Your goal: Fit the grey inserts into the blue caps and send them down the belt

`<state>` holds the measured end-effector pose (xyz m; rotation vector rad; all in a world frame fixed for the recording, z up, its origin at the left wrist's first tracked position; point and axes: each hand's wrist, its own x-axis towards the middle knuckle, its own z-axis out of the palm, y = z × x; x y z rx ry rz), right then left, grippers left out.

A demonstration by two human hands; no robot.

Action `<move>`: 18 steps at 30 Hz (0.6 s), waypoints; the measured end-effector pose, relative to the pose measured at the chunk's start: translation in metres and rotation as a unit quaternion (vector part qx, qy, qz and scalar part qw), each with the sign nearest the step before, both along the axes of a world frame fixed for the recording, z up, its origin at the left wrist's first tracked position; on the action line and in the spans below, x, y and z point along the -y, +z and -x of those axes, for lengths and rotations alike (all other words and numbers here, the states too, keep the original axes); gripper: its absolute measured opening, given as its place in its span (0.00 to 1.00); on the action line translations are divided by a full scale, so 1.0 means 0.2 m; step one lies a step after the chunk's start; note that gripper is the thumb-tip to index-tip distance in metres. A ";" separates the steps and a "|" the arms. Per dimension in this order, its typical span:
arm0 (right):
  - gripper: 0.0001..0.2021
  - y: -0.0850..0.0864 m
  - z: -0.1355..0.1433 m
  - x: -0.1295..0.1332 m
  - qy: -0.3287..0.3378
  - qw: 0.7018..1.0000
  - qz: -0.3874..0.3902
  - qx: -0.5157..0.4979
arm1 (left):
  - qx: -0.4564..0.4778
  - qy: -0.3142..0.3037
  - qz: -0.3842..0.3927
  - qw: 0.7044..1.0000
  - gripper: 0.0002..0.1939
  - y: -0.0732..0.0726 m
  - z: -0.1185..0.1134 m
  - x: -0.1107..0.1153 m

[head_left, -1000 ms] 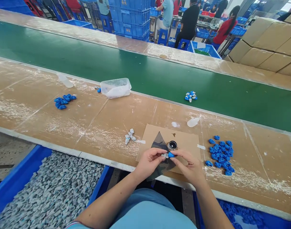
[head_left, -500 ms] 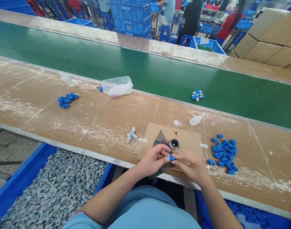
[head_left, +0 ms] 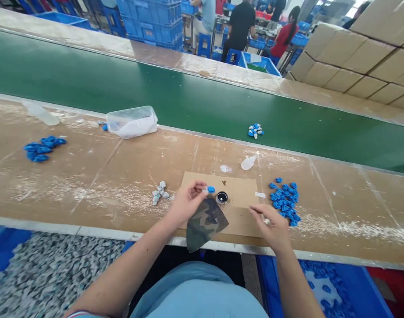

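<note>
My left hand (head_left: 188,201) pinches a small blue-and-grey piece (head_left: 209,189), its blue end sticking out to the right. Below that hand a camouflage cloth (head_left: 205,225) lies across the cardboard sheet (head_left: 237,221) and reaches past the table edge. Whether my left fingers also touch the cloth, I cannot tell. Just right of the held piece stands a small round pot of dark liquid (head_left: 222,197). My right hand (head_left: 271,224) hovers over the sheet's right side, thumb and forefinger together; anything between them is too small to make out. Beside it lies a pile of blue pieces (head_left: 284,198).
Grey pieces (head_left: 160,193) lie left of the sheet. A white bottle (head_left: 248,163) and a clear tub (head_left: 132,123) are farther back. Behind runs a green belt (head_left: 195,101) bearing a small blue-and-grey cluster (head_left: 255,130). A bin of grey pieces (head_left: 62,269) stands below left.
My hands have come apart. The left one has taken the blue-and-grey piece up towards the pot, while the right has let go of it and moved right. The view has shifted.
</note>
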<state>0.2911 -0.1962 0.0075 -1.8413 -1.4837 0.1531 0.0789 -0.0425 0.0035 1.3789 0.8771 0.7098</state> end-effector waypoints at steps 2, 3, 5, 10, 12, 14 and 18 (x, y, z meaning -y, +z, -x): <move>0.15 -0.01 -0.12 0.07 -0.102 0.994 0.026 0.035 | -0.061 0.029 -0.051 0.996 0.09 0.02 -0.03 -0.14; 0.19 -0.01 -0.16 0.09 -0.136 0.988 0.051 0.046 | -0.094 0.036 -0.074 0.992 0.08 0.02 -0.05 -0.21; 0.25 -0.03 -0.23 0.13 -0.166 0.979 0.106 0.054 | -0.157 0.045 -0.113 0.980 0.06 0.02 -0.10 -0.32; 0.31 -0.10 -0.28 0.13 -0.136 0.978 0.145 0.065 | -0.225 0.055 -0.152 0.961 0.09 -0.01 -0.22 -0.43; 0.33 -0.13 -0.31 0.11 -0.122 0.980 0.147 0.061 | -0.234 0.052 -0.164 0.957 0.13 -0.02 -0.21 -0.42; 0.33 -0.16 -0.34 0.11 -0.114 0.979 0.164 0.032 | -0.242 0.048 -0.175 0.953 0.15 -0.01 -0.15 -0.38; 0.28 -0.16 -0.34 0.11 -0.133 0.980 0.129 -0.068 | -0.324 0.074 -0.236 0.913 0.11 0.01 0.09 -0.29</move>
